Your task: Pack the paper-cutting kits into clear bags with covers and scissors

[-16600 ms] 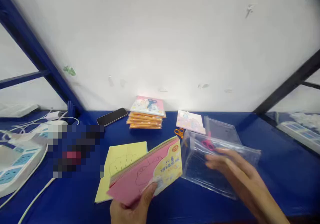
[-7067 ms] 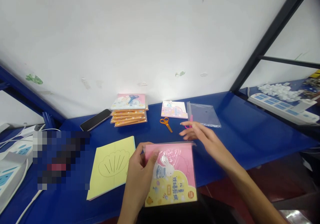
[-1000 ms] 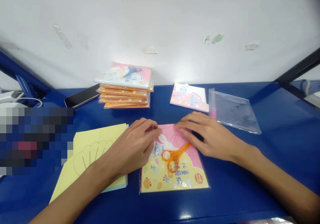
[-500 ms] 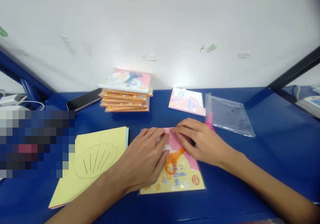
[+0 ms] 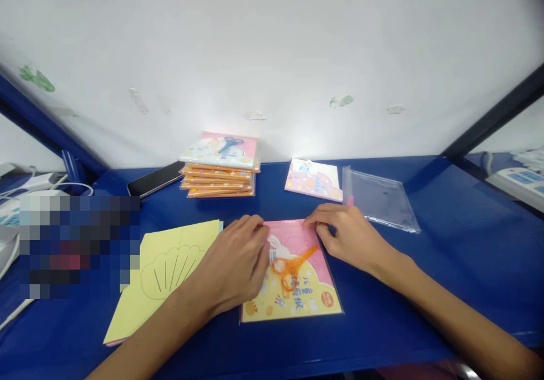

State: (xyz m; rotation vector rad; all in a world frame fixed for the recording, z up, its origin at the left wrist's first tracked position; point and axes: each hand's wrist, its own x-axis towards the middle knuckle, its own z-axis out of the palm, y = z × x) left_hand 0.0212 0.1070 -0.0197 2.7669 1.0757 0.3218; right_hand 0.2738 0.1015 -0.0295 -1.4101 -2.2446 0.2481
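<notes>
Orange scissors (image 5: 289, 270) lie just beside the left hand (image 5: 229, 264).

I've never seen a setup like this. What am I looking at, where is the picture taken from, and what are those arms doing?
These are a person's own bare arms, filmed by a camera on their head that looks forward and down. The left hand and right hand rest on a pink-and-yellow paper packet, apparently gripping nothing, with orange scissors between them. The blue table also holds yellow paper, stacked packets, a phone and a clear plastic bag.
</notes>
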